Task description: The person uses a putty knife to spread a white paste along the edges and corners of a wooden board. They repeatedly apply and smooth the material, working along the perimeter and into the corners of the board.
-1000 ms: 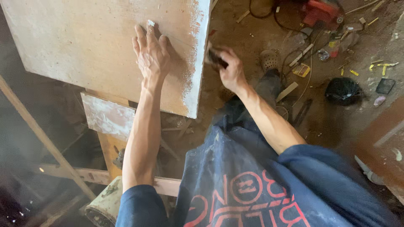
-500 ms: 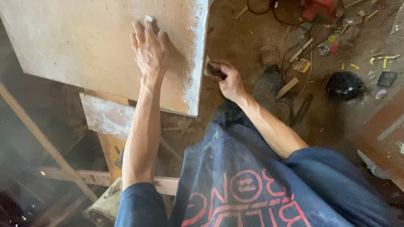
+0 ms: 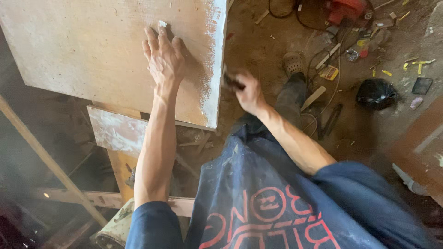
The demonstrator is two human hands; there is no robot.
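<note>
While the left hand (image 3: 164, 60) presses it, the wooden board (image 3: 92, 50) shows a white-smeared edge.

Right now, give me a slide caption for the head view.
Left hand flat on a wooden board; right hand holds a small dark block against its white-smeared edge.

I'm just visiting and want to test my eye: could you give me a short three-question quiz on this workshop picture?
1. True or false: the left hand lies flat on the wooden board.
2. Where does the right hand work? A) the board's white-smeared right edge B) the floor C) the black bag
3. What colour is the power tool at the top?

Key: 1 true; 2 A; 3 red.
</note>
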